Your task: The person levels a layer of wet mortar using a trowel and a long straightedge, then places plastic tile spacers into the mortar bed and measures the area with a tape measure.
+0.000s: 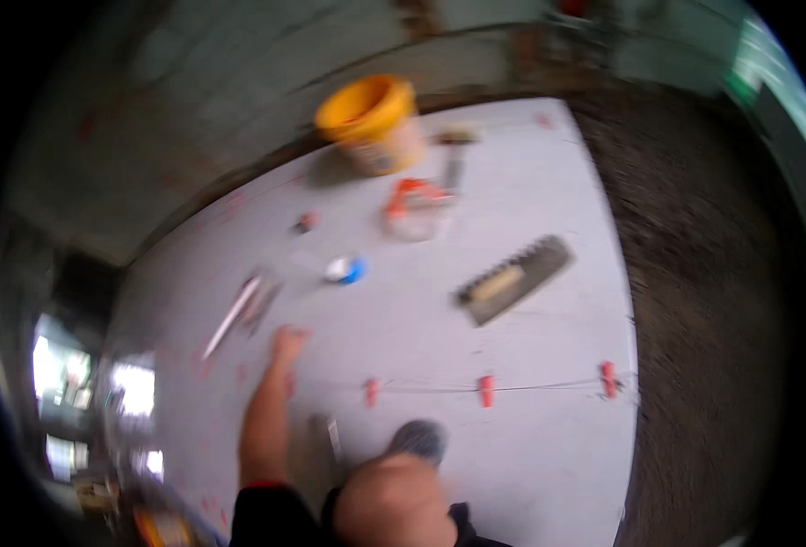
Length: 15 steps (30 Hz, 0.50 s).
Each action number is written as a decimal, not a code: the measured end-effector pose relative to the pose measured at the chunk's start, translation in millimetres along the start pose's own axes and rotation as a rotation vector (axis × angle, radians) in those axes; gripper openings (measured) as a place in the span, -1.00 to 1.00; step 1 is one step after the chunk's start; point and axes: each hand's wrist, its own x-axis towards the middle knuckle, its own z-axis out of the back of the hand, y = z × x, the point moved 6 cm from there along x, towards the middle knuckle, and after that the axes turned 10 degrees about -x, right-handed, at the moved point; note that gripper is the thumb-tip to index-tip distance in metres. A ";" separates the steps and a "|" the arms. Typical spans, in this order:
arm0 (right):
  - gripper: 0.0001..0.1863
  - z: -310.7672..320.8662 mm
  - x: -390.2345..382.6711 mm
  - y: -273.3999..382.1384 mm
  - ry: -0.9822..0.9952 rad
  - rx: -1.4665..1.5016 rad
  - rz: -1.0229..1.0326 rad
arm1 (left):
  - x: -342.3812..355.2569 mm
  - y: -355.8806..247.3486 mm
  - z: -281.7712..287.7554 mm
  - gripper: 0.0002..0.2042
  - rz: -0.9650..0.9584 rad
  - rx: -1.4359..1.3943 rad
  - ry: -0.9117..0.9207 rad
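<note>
My left hand (291, 341) reaches over the pale grey tiled floor (549, 456), its fingers smeared by motion, so I cannot make out their pose or any held thing. Just beyond it, to the left, lie a long thin white piece (231, 319) and a dark slim tool (261, 306), both blurred. A small blue and white object (345, 270) is farther ahead. Red tile-levelling wedges (487, 391) stand in a row along the joint to the right of the hand. My right hand does not show. My bare knee (398, 506) and a grey shoe (418, 440) are at the bottom.
A notched trowel (514, 281) lies at right. Farther off are a yellow bucket (380, 137), a clear container with an orange rim (412, 211), a mallet-like tool (456, 155) and a small dark-and-red item (306, 221). Rough dark ground (704, 273) borders the tiles.
</note>
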 end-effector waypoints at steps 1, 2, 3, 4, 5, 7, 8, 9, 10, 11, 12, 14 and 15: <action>-0.62 -3.1 -12.3 -4.0 0.015 -0.029 -0.039 | 42.1 6.1 -12.5 -0.57 -0.368 0.525 0.338; -0.61 1.1 -28.5 -5.2 0.033 -0.084 -0.076 | 64.5 36.3 -19.4 -0.57 -0.356 0.471 0.326; -0.61 12.3 -47.1 -1.2 0.032 -0.135 -0.110 | 81.9 33.4 -43.0 -0.58 -0.310 0.330 0.275; -0.61 11.3 -65.0 7.1 0.112 -0.191 -0.132 | 90.8 49.1 -52.7 -0.59 -0.196 0.211 0.260; -0.61 27.8 -80.2 11.6 0.131 -0.226 -0.171 | 91.5 43.3 -89.1 -0.59 -0.125 0.105 0.258; -0.60 38.9 -102.2 27.0 0.138 -0.201 -0.246 | 111.8 4.9 -126.8 -0.60 -0.098 0.010 0.267; -0.60 31.5 -119.9 25.4 0.146 -0.164 -0.299 | 118.4 -24.9 -144.0 -0.61 -0.129 -0.013 0.286; -0.60 18.7 -137.7 28.4 0.159 -0.124 -0.344 | 123.8 -42.7 -148.6 -0.61 -0.155 -0.031 0.303; -0.60 2.0 -148.6 30.9 0.170 -0.080 -0.377 | 128.1 -61.9 -148.7 -0.62 -0.183 -0.040 0.321; -0.60 -12.0 -154.9 35.6 0.180 -0.047 -0.397 | 127.9 -75.7 -147.6 -0.62 -0.207 -0.044 0.334; -0.59 -23.7 -156.9 47.2 0.185 -0.019 -0.413 | 133.2 -83.8 -143.6 -0.63 -0.218 -0.060 0.352; -0.59 -29.9 -159.4 62.2 0.188 0.005 -0.430 | 135.3 -90.5 -140.5 -0.64 -0.224 -0.104 0.372; -0.59 -32.5 -167.0 70.3 0.207 0.008 -0.448 | 140.5 -91.5 -142.3 -0.64 -0.230 -0.115 0.401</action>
